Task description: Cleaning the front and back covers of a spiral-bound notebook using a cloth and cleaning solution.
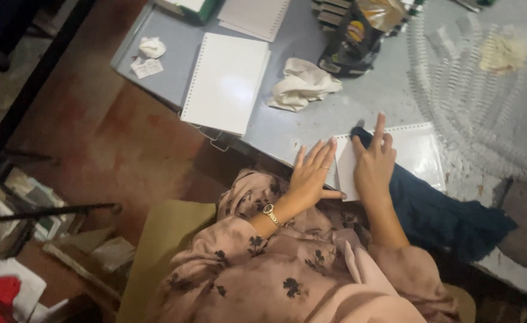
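Observation:
My left hand (312, 171) lies flat, fingers spread, at the table's near edge, touching the left side of a punched white sheet stack under a clear cover (416, 152). It wears a wristwatch and a ring. My right hand (373, 162) presses on that stack with one finger stretched out along it. A dark blue cloth (443, 212) lies under and beside my right hand and drapes over the table edge. Neither hand grips anything.
On the grey table (371, 96) lie a white punched pad (226, 82), a crumpled white cloth (302, 85), a dark snack bag (353, 42), rows of plastic binding combs (472, 101) and crumpled paper (151, 46). The red-brown floor is to the left.

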